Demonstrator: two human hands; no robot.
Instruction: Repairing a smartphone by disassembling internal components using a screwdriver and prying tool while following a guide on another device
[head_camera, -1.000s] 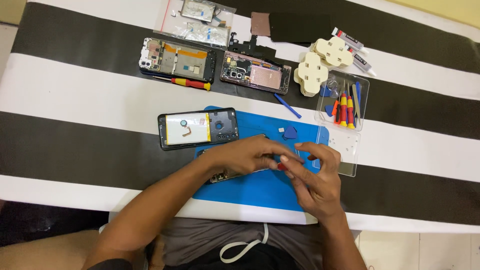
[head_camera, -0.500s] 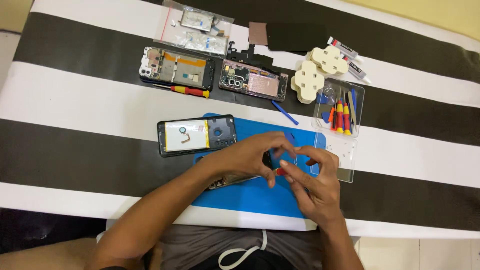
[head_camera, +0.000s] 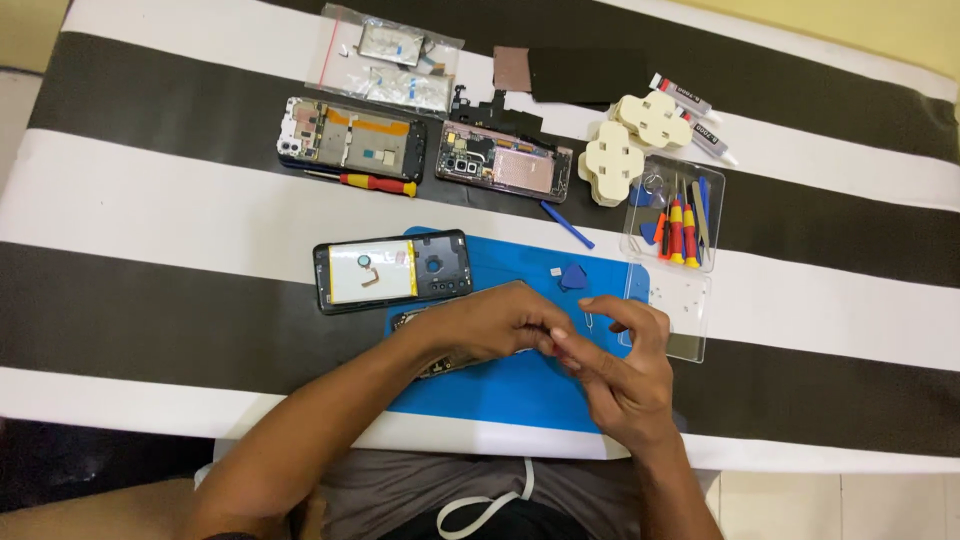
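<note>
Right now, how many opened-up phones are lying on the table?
4 can be seen: one on the blue mat's upper left corner, two side by side higher up, and one mostly hidden under the left hand. More may be covered.

Two opened phone bodies (head_camera: 352, 138) (head_camera: 505, 162) are lying side by side on the far part of the striped cloth (head_camera: 150, 210). A red-handled screwdriver (head_camera: 375, 183) is resting just near of the left one. A clear tool case (head_camera: 675, 215) is sitting open at right.
</note>
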